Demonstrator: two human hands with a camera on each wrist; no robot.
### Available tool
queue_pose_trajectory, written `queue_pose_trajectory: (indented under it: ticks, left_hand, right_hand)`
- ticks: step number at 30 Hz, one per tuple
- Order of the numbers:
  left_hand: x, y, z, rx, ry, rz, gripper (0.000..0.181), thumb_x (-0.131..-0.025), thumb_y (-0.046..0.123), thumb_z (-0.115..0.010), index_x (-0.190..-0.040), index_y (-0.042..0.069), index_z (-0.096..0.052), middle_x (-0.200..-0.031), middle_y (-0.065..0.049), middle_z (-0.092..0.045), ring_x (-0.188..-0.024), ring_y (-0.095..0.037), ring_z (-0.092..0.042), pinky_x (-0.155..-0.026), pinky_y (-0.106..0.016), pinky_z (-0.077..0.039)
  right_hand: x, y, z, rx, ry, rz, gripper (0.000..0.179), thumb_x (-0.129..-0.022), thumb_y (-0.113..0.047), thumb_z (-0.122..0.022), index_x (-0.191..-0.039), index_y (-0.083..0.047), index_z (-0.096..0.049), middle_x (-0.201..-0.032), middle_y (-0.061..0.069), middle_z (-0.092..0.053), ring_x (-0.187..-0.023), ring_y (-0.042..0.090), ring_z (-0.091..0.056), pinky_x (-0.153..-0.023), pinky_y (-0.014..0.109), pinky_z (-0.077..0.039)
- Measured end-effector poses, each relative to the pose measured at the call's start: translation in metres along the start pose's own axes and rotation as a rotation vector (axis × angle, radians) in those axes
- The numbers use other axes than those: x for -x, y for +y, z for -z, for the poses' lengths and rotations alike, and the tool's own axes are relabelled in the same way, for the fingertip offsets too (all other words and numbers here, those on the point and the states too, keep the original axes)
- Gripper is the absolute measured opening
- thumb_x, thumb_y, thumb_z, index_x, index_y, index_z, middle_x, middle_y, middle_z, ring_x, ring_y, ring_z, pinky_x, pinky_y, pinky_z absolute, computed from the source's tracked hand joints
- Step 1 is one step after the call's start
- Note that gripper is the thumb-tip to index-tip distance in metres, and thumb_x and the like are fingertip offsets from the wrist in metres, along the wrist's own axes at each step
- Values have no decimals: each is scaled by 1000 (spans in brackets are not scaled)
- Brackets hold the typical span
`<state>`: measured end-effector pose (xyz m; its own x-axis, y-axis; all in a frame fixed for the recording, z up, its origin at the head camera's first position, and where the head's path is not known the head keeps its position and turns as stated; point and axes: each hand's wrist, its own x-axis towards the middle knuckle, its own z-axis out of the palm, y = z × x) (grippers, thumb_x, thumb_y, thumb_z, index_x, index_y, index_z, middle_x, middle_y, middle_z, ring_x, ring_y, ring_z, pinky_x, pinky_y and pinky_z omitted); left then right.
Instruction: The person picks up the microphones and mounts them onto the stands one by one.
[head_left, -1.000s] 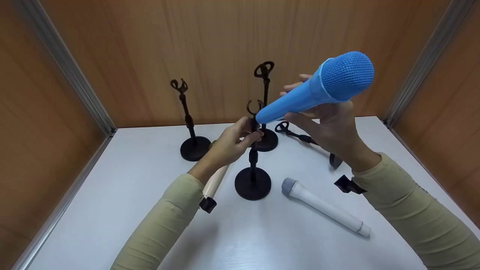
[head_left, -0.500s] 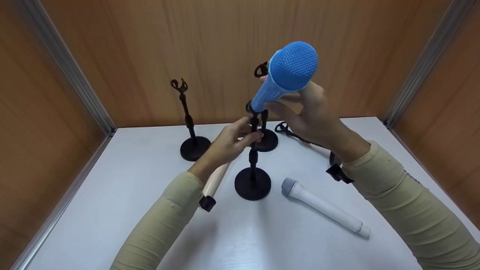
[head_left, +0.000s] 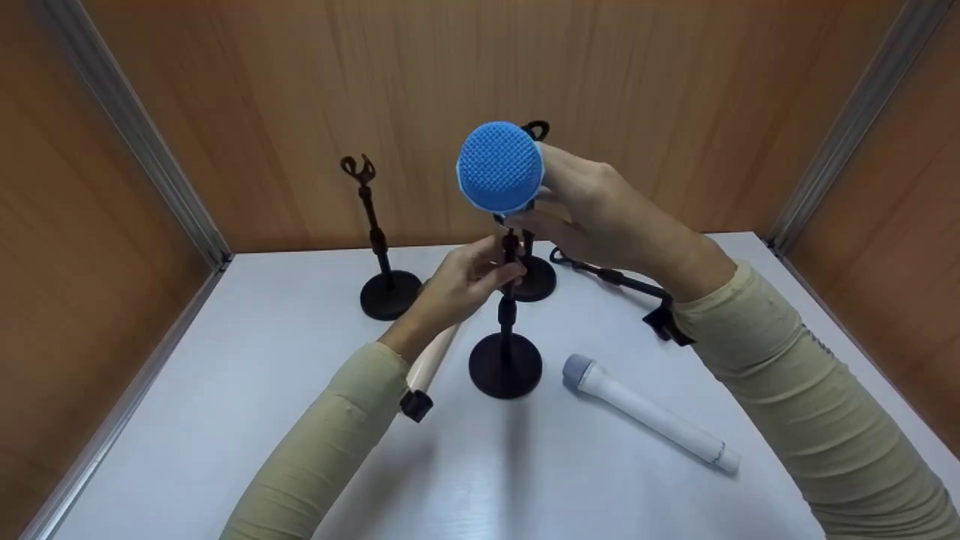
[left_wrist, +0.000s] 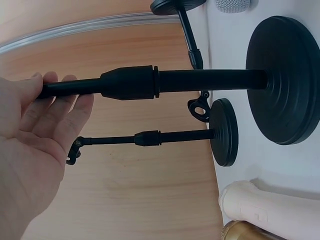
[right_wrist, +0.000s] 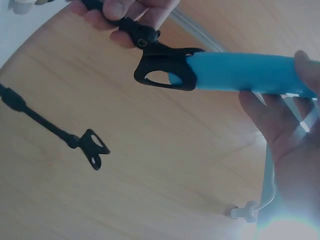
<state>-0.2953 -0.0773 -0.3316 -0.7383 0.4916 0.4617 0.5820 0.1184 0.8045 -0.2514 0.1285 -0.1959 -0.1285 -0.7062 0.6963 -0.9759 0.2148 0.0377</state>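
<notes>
With its fingers and thumb, my left hand point(head_left: 459, 289) grips the upper pole of a black desk microphone stand point(head_left: 506, 367), which stands upright on its round base. My right hand point(head_left: 615, 217) holds a blue microphone point(head_left: 500, 166) by its body, the mesh head facing the head camera. In the right wrist view, the narrow end of the blue microphone lies within the black clip point(right_wrist: 167, 70) at the top of the stand. From the head camera, the microphone's head hides most of that clip. The left wrist view shows the stand's pole point(left_wrist: 205, 81) running from the fingertips to the base.
Two more upright stands, one left point(head_left: 390, 296) and one behind point(head_left: 536, 281), are near the wooden back wall point(head_left: 420, 90). Another stand point(head_left: 611, 277) lies on its side at right. A white microphone point(head_left: 652, 416) lies in front; a cream one point(head_left: 433, 360) is partly under the left forearm.
The right hand has brought the blue microphone leftward and turned its head toward the camera, its narrow end now in the stand's clip. The left hand has kept its grip on the pole.
</notes>
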Motion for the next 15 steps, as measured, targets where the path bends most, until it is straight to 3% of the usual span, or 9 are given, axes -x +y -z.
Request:
queue_pose_trajectory:
  ticks: [8,15]
  left_hand:
    - [2,-1,-1,2,9,13,24,-101,14,-64,-123,5,-64,-107,-8,-70,-97,-26,-70,-90,-35,-57]
    - [1,1,-2,-7,-33,8,23,-103,12,-61,-125,5,-60,-109,-9,-67,-100,-20,-68,-92,-35,-56]
  right_hand:
    - [4,11,-10,-26,-11,-33,46,-93,1,-71,-133,7,-49,-125,22,-61,-123,34,-61,-96,42,-54]
    - [13,12,-8,-55,-13,-79,49,-89,2,-76,-132,9,-52,-125,22,-62,-123,34,-61,-100,44,-52]
